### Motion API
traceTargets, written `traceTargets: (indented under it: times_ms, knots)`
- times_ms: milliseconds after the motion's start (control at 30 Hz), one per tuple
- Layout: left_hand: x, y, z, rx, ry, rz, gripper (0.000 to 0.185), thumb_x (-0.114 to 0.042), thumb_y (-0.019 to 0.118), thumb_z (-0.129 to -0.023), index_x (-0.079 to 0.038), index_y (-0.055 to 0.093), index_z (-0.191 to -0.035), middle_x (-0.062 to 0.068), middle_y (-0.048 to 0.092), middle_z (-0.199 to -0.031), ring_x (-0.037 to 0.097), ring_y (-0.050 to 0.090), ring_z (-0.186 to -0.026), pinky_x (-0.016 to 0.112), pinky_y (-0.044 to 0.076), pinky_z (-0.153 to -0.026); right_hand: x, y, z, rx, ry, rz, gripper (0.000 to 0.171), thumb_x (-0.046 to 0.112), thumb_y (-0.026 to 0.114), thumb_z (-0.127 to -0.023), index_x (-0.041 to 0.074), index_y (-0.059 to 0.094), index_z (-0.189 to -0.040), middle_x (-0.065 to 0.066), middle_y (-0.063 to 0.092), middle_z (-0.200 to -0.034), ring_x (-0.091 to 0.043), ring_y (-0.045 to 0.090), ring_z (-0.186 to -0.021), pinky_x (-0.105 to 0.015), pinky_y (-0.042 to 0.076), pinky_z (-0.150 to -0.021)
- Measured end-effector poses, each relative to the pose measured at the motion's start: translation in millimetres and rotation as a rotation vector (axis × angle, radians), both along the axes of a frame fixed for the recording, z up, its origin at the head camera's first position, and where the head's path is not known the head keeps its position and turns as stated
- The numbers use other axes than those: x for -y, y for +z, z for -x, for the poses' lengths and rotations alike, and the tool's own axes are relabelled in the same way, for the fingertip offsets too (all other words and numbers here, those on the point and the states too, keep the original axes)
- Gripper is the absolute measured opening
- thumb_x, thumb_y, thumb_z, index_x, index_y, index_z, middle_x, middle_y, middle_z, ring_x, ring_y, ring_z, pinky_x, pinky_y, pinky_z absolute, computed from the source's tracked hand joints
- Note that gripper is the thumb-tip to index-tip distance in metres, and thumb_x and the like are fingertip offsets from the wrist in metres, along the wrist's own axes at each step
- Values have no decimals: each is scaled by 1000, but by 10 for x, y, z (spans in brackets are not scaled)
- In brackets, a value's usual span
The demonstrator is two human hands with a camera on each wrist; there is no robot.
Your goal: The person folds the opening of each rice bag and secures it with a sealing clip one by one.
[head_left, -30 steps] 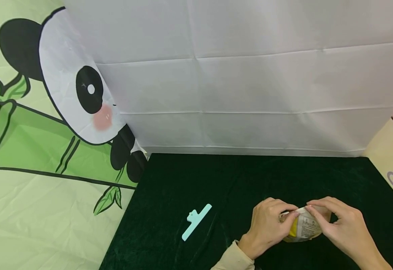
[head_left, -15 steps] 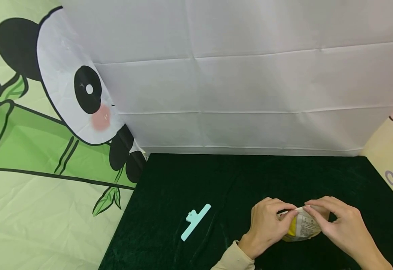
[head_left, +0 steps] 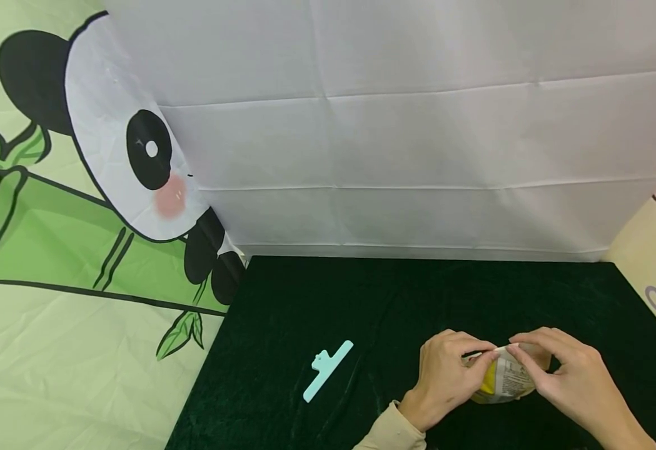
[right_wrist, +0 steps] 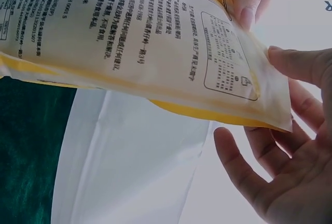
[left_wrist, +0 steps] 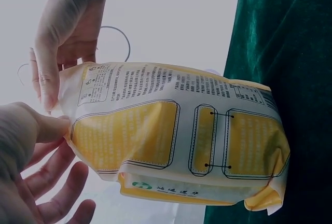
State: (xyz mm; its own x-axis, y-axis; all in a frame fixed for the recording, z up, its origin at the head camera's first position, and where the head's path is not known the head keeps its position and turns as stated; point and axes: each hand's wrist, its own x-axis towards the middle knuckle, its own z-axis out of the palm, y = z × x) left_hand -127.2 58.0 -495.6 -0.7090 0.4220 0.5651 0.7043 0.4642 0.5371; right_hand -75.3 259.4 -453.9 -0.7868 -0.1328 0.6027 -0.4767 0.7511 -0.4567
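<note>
The yellow-and-white pack (head_left: 512, 378) is pinched along its top edge by the left hand (head_left: 450, 369) and right hand (head_left: 574, 372), toward the right of the green cloth (head_left: 406, 300). Edge flattening appears in hand; next, one hand should be freed for the clip (head_left: 326, 371), lying leftward.

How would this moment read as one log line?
left fingers: pinch bag, top edge; right fingers: pinch same edge; pale blue clip: on green cloth, untouched

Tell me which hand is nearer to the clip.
Left. The left hand pinches the bag, off to the right of the clip; the right hand pinches the same bag, farther right.
</note>
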Motion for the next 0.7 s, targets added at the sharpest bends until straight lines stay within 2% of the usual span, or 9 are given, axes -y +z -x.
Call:
traceTargets:
  times_ms: [167, 400, 700]
  knots:
    - [-9, 2, -3, -13, 1, 6, 20, -34, 71, -104, -22, 85, -99, -13, 81, -96, -3, 67, -80, -3, 36, -72, 13, 9, -12, 4, -5, -25, 41, -7, 90, -73, 18, 79, -103, 10, 71, -93, 4, 51, -77, -9, 43, -65]
    - [-9, 0, -4, 9, -7, 9, 21, -36, 69, -105, -22, 85, -99, -13, 81, -96, -3, 67, -81, -3, 35, -73, 24, -10, 7, -23, 16, -28, 43, -13, 89, -69, 18, 78, -98, 10, 71, -92, 5, 52, -76, -7, 44, -68]
    - [-17, -15, 10, -7, -12, 23, 21, -35, 70, -105, -21, 84, -99, -13, 81, -96, -2, 68, -81, -3, 35, -74, 19, -12, -3, -1, 11, -23, 42, -11, 88, -72, 19, 77, -99, 11, 70, -92, 5, 52, -76, -7, 43, -68]
